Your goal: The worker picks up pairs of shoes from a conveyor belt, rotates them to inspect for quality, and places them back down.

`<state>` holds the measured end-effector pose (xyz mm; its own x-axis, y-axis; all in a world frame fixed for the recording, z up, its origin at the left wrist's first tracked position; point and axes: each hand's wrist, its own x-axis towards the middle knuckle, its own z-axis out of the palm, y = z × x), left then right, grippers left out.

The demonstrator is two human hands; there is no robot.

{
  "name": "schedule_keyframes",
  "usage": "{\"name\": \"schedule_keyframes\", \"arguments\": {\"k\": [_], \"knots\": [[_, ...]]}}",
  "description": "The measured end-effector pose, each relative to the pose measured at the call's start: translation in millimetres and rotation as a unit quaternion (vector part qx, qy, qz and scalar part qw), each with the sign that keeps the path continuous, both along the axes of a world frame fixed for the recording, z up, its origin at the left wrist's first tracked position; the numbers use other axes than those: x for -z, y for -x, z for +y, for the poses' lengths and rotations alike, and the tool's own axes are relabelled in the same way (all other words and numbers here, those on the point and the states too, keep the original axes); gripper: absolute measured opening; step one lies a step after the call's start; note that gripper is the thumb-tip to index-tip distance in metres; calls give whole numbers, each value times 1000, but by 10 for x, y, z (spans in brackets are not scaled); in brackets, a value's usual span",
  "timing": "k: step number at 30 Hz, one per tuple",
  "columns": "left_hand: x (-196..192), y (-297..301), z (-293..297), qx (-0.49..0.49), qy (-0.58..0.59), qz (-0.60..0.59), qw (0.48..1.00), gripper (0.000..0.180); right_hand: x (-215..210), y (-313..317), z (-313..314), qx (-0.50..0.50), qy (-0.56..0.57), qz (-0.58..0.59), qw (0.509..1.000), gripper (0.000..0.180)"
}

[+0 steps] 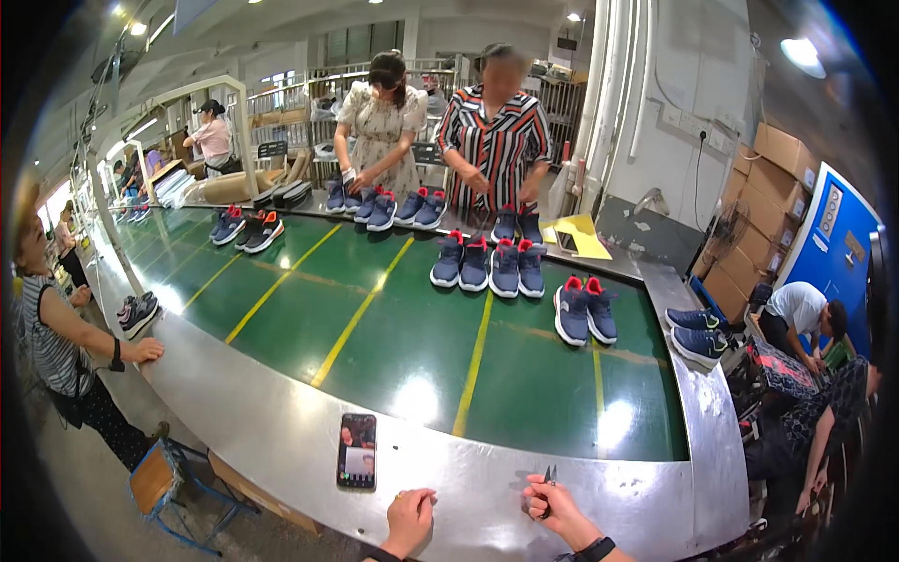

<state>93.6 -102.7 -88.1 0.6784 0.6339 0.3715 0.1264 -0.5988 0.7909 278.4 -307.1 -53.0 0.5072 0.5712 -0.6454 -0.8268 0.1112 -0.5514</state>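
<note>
Silvery ledge (272, 412) beneath snips (551, 474); green belt (421, 342), stacked cartons (749, 217)

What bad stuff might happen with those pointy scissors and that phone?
The scissors in the right hand point their bare blades upward, so they might nick someone's skin. The phone lies loose on the metal ledge, so the left hand nearby might knock it.
</note>
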Motion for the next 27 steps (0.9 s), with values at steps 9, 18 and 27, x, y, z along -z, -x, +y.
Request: {"name": "schedule_keyframes", "arguments": {"k": [9, 18, 27], "knots": [[-33, -78, -3, 0, -7, -14, 1000, 10, 3, 605, 259, 7, 51, -294, 954, 18], [35, -30, -37, 9, -3, -1, 1000, 10, 207, 546, 409, 13, 116, -507, 854, 23], [5, -68, -56, 20, 24, 5, 999, 10, 330, 506, 450, -82, 244, -709, 657, 19]]}}
